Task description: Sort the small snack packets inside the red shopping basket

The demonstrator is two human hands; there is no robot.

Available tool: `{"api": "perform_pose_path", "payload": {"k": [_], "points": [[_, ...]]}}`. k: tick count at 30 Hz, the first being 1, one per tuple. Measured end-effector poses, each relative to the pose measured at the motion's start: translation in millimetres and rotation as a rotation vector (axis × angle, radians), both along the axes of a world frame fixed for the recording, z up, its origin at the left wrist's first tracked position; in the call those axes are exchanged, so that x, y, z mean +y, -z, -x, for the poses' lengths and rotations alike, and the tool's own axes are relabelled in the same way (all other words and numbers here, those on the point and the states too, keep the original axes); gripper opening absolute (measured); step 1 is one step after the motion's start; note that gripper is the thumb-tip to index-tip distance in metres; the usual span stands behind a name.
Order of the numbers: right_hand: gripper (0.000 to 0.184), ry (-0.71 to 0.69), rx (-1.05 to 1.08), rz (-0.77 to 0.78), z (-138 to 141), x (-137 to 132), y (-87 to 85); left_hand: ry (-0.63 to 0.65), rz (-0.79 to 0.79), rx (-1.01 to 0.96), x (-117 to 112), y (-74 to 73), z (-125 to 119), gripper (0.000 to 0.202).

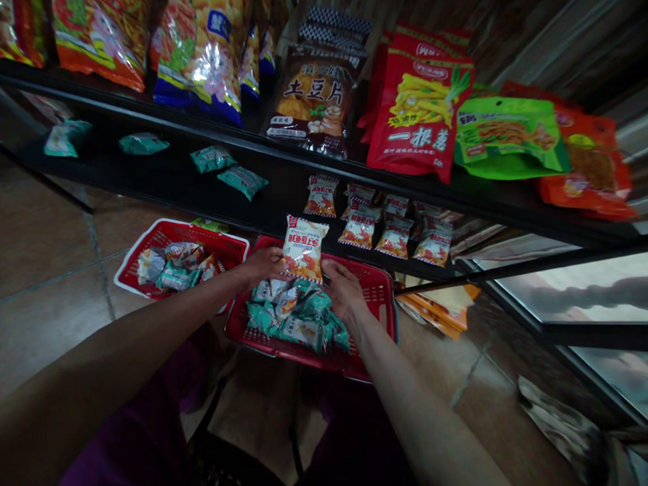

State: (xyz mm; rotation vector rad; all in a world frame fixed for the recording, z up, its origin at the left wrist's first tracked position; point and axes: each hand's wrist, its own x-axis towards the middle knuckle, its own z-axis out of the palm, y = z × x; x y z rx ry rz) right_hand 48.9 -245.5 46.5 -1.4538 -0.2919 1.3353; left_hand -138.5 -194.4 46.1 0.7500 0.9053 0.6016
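Observation:
A small white-and-red snack packet (303, 248) stands upright over a red plastic basket (379, 296), held between both my hands. My left hand (266, 265) pinches its left edge with closed fingers. My right hand (343, 290) is curled against its lower right corner. Below them the basket holds several teal and white packets (297, 316). Just behind, on the low dark shelf (285, 191), several matching red-and-white packets (379, 223) stand in rows.
A second red basket (142, 244) of mixed packets sits to the left on the tiled floor. Teal packets (228, 170) lie scattered along the low shelf. Large snack bags (418, 116) fill the shelf above. Orange bags (437, 310) lie on the floor at right.

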Motion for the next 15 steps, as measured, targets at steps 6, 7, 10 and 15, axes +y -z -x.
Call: {"api": "perform_pose_path", "payload": {"k": [6,7,10,15], "points": [[0.022,-0.072,0.007,0.048,8,-5,-3.1,0.013,0.067,-0.038,1,-8.5,-2,0.026],[0.021,-0.069,0.004,0.042,9,-5,-4.0,0.03,0.079,-0.048,1,-9.8,-2,0.025],[0.021,-0.05,-0.004,0.034,9,-4,-6.9,0.065,0.1,-0.095,0,-13.3,-3,0.027],[0.015,-0.014,0.026,0.059,8,-4,-10.8,0.086,0.102,-0.141,-1,-17.0,-4,0.039]]}}
